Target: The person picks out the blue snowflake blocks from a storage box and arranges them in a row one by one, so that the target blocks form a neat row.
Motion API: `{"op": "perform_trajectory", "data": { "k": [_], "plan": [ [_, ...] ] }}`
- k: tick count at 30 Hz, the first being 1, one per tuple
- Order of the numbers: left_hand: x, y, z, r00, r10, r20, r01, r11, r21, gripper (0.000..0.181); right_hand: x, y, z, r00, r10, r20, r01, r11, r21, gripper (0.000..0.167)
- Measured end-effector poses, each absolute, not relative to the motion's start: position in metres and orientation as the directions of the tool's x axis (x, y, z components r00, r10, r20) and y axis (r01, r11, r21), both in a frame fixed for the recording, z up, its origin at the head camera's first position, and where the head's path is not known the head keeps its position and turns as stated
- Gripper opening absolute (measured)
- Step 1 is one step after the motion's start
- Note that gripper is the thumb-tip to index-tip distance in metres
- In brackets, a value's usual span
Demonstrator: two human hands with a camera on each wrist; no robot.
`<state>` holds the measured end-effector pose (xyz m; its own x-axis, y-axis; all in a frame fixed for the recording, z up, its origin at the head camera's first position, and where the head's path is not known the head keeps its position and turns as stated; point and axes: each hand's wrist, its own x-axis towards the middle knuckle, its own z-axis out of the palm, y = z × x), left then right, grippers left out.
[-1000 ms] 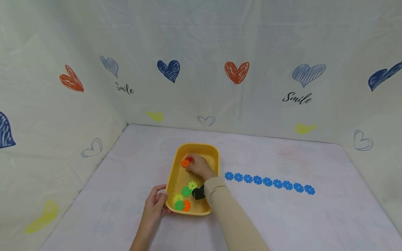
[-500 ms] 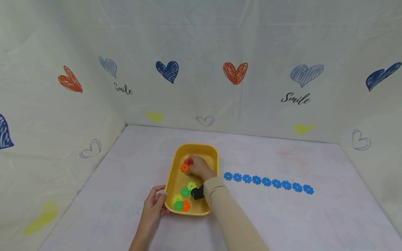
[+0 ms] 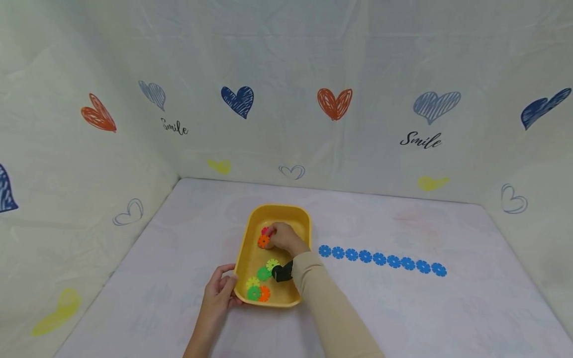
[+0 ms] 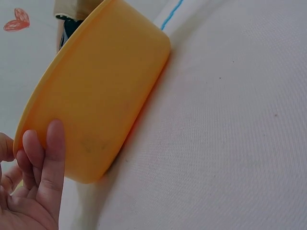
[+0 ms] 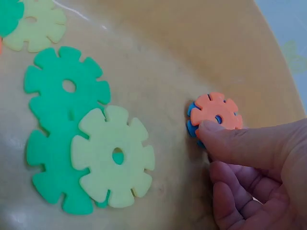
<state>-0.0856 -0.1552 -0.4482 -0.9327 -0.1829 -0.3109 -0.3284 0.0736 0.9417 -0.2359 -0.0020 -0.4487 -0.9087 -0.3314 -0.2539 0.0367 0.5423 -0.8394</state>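
Observation:
A yellow tray (image 3: 241,248) stands on the table. My left hand (image 3: 219,293) grips its near left corner, with fingers (image 4: 55,153) against the outer wall. Inside the tray, my right hand (image 3: 286,237) pinches an orange notched disc (image 5: 218,108), the thumb (image 5: 230,141) lying across its face. A blue disc (image 5: 192,129) shows from under the orange one. Just beyond, by the fingertips, is a pink disc (image 3: 265,230). Several other discs lie in the near part of the tray, among them a pale yellow disc (image 5: 134,170) overlapping a green disc (image 5: 57,167).
Right of the tray, several blue discs (image 3: 379,258) form a slanting row on the pale table (image 3: 403,308). A black wrist device (image 3: 282,273) sits low over the tray. A white sheet with printed hearts (image 3: 334,104) rises behind the table.
The orange disc has shifted slightly toward the near side with my right hand. More of the pink disc now shows beside the fingers. My left hand keeps its place on the tray.

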Motion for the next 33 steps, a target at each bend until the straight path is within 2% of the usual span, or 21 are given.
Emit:
{"op": "perform_trajectory", "data": {
  "k": [5, 11, 18, 28, 33],
  "plan": [
    [-0.085, -0.156, -0.449, -0.935, -0.178, -0.308, -0.325, 0.070, 0.943, 0.033, -0.236, -0.001, -0.445, -0.904, -0.339, -0.262, 0.040, 0.543, -0.839, 0.016],
    [-0.085, -0.155, -0.449, -0.940, -0.164, -0.300, -0.314, 0.067, 0.947, 0.036, -0.231, 0.000, -0.437, -0.864, -0.401, -0.302, 0.026, 0.566, -0.824, 0.015],
    [-0.085, -0.155, -0.449, -0.942, -0.159, -0.295, -0.309, 0.070, 0.949, 0.037, -0.223, 0.003, -0.427, -0.828, -0.434, -0.356, -0.023, 0.660, -0.751, 0.009],
    [-0.085, -0.157, -0.451, -0.959, -0.138, -0.249, -0.252, -0.002, 0.968, 0.035, -0.210, 0.010, -0.418, -0.815, -0.472, -0.336, -0.060, 0.646, -0.761, 0.004],
    [-0.083, -0.158, -0.452, -0.957, -0.141, -0.252, -0.256, 0.007, 0.967, 0.036, -0.206, 0.014, -0.415, -0.801, -0.504, -0.322, -0.102, 0.646, -0.757, 0.006]
  ]
}}
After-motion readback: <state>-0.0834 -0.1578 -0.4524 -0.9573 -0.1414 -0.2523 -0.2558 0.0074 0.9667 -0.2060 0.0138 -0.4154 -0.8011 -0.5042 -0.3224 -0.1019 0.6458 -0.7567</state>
